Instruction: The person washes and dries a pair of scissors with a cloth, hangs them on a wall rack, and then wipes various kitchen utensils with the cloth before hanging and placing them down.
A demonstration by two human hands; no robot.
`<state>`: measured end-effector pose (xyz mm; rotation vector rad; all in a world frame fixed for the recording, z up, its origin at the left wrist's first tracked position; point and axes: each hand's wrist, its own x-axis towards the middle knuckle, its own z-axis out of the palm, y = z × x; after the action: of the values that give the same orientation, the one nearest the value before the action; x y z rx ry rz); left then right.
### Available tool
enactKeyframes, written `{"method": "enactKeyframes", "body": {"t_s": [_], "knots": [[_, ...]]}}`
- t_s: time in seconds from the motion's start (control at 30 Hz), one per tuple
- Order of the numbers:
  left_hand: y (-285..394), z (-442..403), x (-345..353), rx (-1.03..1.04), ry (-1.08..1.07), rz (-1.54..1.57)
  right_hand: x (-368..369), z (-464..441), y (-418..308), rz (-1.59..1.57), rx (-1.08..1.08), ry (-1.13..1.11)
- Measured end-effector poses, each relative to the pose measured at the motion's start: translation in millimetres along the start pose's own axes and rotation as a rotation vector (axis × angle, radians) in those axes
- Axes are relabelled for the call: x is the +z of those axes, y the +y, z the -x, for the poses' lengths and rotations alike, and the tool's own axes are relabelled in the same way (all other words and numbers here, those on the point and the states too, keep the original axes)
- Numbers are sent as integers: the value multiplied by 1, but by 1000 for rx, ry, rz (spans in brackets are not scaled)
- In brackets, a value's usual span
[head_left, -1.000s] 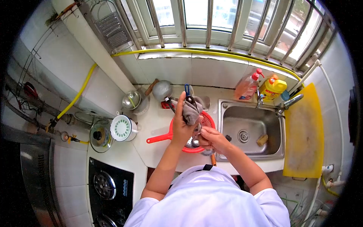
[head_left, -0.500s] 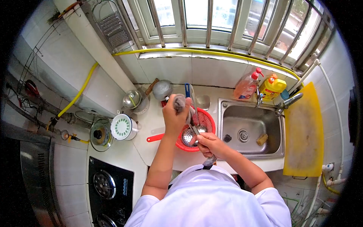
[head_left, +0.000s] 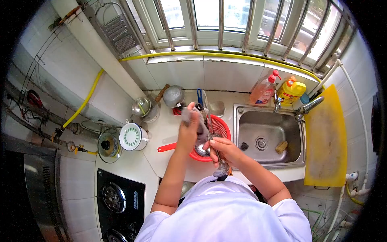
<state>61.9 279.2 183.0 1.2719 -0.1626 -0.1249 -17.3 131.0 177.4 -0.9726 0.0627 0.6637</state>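
- Long-handled metal utensil (head_left: 215, 151) is slanting across the middle of the frame, its broad end hanging just beside the white shirt (head_left: 221, 205) and its upper part reaching over the colander.
- Right hand (head_left: 224, 151) is grasping the utensil's lower part, fingers curled round it.
- Left hand (head_left: 188, 131) is gripping a crumpled grey cloth (head_left: 200, 131) against the utensil's upper part; the fingers are partly hidden.
- Round red plastic colander (head_left: 223, 128) is sitting on the white countertop (head_left: 161, 159) beneath the hands, its handle pointing left and a perforated metal skimmer (head_left: 200, 150) lying inside it.
- Black glass gas hob (head_left: 131, 195) is occupying the lower left of the frame.
- Stainless steel sink (head_left: 278, 125) is lying right of the colander, holding a tan sponge (head_left: 281, 147) and a small dark scrubber (head_left: 244, 146).
- White enamel pot (head_left: 142, 139) is standing left of centre, beside a glass lid with a black knob (head_left: 109, 148).
- Round grey metal pan (head_left: 173, 96) is resting near the back wall, above the colander.
- Clear pump bottle of pink liquid (head_left: 263, 92) and a yellow plastic jug (head_left: 292, 90) are standing behind the sink, upper right.
- Barred window (head_left: 221, 18) is filling the top.
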Motion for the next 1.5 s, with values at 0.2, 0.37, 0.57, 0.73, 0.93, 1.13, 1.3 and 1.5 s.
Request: {"method": "enactKeyframes", "body": {"t_s": [0.2,0.37,0.57,0.73,0.93,1.13,1.3,1.5], "knots": [[-13,-12,12,245,15,-502,-2,-3,3,121,-36,13],[-11,-31,-8,-63,140,32,-5,-1,4,65,-125,-14],[-5,-2,1,-207,-34,172,-15,-11,-9,45,-292,202],[-19,2,20,-3,-146,-210,-33,-33,5,283,-303,97],[-8,-4,10,468,-53,-938,-11,14,-38,1177,-544,237],[-10,2,7,309,-355,-1237,-8,21,-80,1782,-1027,581],[-4,4,18,316,-593,-1260,-34,9,-79,2124,-627,72],[3,0,5,174,-736,-1130,-30,11,-84,2049,-748,33]]}}
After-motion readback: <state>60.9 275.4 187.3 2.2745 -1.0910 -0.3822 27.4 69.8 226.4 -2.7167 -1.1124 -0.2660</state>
